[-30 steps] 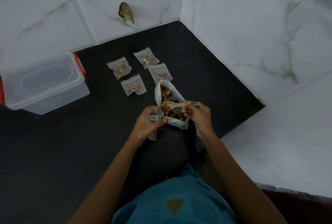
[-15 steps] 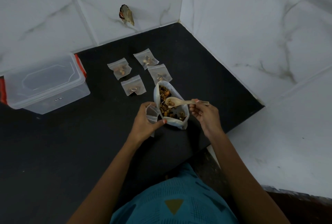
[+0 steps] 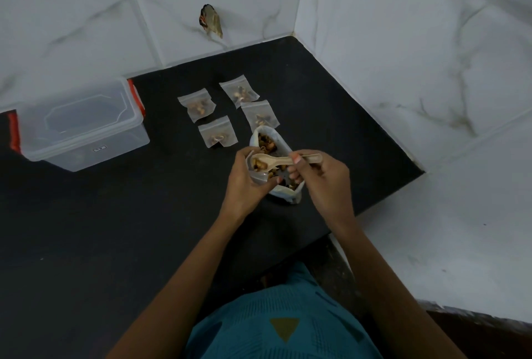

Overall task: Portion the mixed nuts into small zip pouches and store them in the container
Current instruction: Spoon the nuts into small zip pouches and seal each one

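Head view: your right hand [image 3: 322,180] pinches the spoon [image 3: 283,160], nuts [image 3: 259,163] loaded, now shifted left over the pouch [image 3: 257,178] your left hand [image 3: 244,183] grips. Four filled pouches [image 3: 196,104], one nut bag [image 3: 288,196], one container [image 3: 80,125].

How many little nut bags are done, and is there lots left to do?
Done: four filled pouches lie on the black counter. In hand: the left hand holds a fifth pouch open while the right hand holds a wooden spoon of nuts at its mouth. Left: the big bag still has nuts, and the pouches are not in the lidded container yet.
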Available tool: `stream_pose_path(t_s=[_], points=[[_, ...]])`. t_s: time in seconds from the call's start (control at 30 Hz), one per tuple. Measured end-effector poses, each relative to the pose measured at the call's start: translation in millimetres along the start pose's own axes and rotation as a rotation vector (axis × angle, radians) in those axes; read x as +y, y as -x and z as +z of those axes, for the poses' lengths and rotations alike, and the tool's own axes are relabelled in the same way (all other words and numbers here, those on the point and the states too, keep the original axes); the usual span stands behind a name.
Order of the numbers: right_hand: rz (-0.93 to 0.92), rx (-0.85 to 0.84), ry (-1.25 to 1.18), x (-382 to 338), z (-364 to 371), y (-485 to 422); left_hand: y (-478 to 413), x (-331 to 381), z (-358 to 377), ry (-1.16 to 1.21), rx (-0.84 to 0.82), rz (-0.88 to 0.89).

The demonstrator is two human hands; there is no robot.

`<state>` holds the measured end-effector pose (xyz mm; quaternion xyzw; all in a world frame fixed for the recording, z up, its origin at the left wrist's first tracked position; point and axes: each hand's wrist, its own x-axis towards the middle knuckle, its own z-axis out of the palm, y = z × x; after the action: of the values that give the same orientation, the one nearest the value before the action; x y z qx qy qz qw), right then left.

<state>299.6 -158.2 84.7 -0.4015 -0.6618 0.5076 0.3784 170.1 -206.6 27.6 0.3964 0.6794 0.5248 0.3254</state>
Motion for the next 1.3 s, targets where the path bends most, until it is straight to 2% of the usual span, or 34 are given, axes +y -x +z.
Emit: stream_pose_path(t_s=[0.1,0.17,0.43,0.53,0.67,0.93,1.07,1.17,1.3], points=[[-0.28,-0.103,0.254,4.4,3.7,4.0,2.5,2.0,0.2,0.013,0.004,0.004],[-0.379,-0.146,0.318,7.3,4.3,4.9,4.2,2.5,-0.4,0.027,0.005,0.0],[-0.486,-0.156,0.33,13.4,1.4,6.1,7.3,0.9,0.0,0.042,0.025,0.001],[-0.418,-0.095,0.256,15.0,-1.1,8.4,7.3,4.1,0.6,0.032,0.032,-0.004],[-0.18,-0.015,0.088,10.7,-6.0,8.3,8.0,5.8,0.3,0.006,0.033,-0.004],[-0.147,-0.01,0.042,8.7,-6.7,8.3,7.5,6.3,-0.8,0.023,0.019,-0.017],[-0.048,0.136,-0.049,10.3,-14.1,-0.8,6.5,1.2,-5.9,-0.003,0.035,-0.046],[0.018,0.19,0.017,19.5,-21.8,-8.8,6.4,-5.1,-10.5,-0.006,0.029,-0.101],[0.122,0.175,0.198,44.9,-21.4,-12.1,6.1,-13.4,-12.6,-0.035,-0.023,-0.209]])
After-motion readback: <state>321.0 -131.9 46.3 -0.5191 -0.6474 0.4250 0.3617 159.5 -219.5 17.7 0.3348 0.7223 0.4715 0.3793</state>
